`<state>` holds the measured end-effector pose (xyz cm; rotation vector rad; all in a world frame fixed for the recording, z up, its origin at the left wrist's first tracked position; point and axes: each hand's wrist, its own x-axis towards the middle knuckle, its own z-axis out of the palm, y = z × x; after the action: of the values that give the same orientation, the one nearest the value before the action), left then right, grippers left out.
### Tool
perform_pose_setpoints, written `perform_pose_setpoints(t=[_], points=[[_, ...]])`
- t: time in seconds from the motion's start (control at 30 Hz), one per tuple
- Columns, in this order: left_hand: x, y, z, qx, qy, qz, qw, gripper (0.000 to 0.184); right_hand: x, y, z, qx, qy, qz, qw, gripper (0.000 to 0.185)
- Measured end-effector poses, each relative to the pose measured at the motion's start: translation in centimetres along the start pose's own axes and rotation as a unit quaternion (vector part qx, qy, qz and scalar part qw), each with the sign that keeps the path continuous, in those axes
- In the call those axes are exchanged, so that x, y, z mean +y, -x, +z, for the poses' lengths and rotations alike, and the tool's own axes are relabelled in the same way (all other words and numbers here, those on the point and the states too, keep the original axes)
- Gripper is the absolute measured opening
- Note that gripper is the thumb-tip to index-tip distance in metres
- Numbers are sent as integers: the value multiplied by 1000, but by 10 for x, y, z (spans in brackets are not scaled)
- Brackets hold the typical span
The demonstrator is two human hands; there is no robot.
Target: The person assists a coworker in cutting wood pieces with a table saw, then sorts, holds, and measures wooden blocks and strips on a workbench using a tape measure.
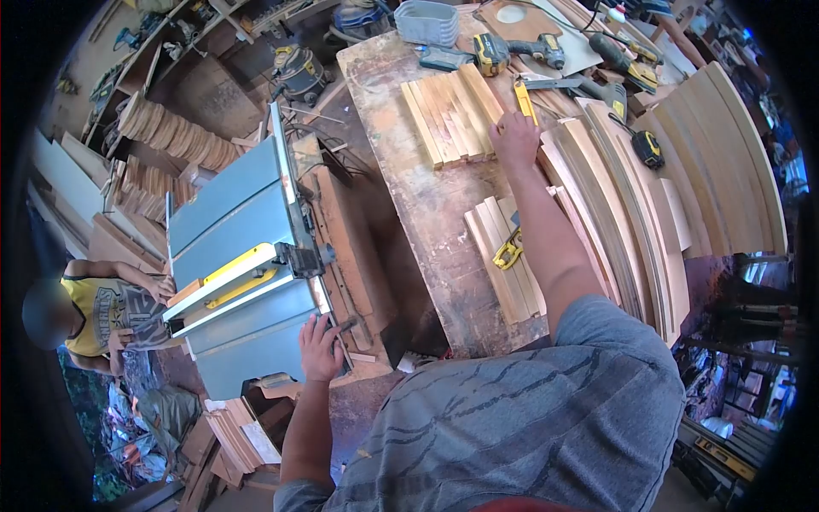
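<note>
My left hand (321, 348) rests with spread fingers at the near edge of the blue-topped table saw (235, 218), beside its front rail. Over the workbench, my right hand (515, 139) is closed around the lower end of a yellow-handled square (524, 102), whose grey blade points right. Just left of that hand lies a row of light wooden strips (439, 119). Closer to me, more strips (495, 286) lie under my right forearm, with a yellow-and-black tool (508, 249) on them, partly hidden by the arm.
A long yellow-and-white fence (235, 277) crosses the saw. A person in a yellow top (85, 307) stands at its far left side. The workbench (401, 196) also holds a cordless drill (537, 51), a tape measure (647, 148) and stacked curved boards (614, 188).
</note>
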<state>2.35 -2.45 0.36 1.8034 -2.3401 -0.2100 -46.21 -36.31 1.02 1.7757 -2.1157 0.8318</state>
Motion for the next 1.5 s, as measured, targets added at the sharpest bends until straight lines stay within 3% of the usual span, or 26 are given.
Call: perform_pose_setpoints(t=[0.23,0.3,0.33,0.4,0.6,0.7,0.77,0.8,0.87,0.93,1.0,1.03,1.13,1.33,1.43,1.5], points=[[0,0,1,-2,-6,-4,1000,32,-4,-6,1,4,7,52,999,49],[0,2,0,2,-6,-9,1000,32,-6,-13,-1,-162,-1,119,980,57],[-1,2,0,-1,-10,-3,1000,32,-5,-14,-1,-164,-3,113,980,57],[-1,-1,-2,4,-16,-9,1000,32,-4,-22,-1,-263,-49,157,951,54],[4,-1,-5,-12,4,-16,1000,32,-11,-24,-9,-264,-54,149,952,53],[0,-2,-3,-6,5,-15,1000,32,-23,-20,-17,-224,5,113,968,58],[-1,0,-3,-3,-5,-7,1000,33,-39,-12,-13,-23,-62,-14,998,64],[0,3,-3,-3,-7,-31,999,33,-53,-5,-12,-35,-75,-30,996,64],[-3,1,-2,-3,-5,-7,1000,32,-90,8,-11,-23,-235,-147,961,69],[-6,2,0,2,-19,-8,1000,30,-141,39,-25,-91,-309,-163,933,67],[-6,2,-2,-1,-21,-25,999,29,-180,63,-27,-279,-508,-74,812,62],[-5,2,-2,-2,-13,-15,1000,28,-198,83,-14,-310,-557,-71,767,58],[-1,0,-9,-10,-13,-22,1000,27,-243,128,-3,-383,-586,-29,713,55],[-7,2,-2,6,-13,-22,1000,31,-267,183,7,-356,-507,-127,774,42],[-8,3,-2,-5,2,-17,1000,32,-261,187,21,-425,-483,-132,754,38],[-8,1,-4,-2,2,-17,1000,33,-258,177,22,-405,-468,-147,772,30]])
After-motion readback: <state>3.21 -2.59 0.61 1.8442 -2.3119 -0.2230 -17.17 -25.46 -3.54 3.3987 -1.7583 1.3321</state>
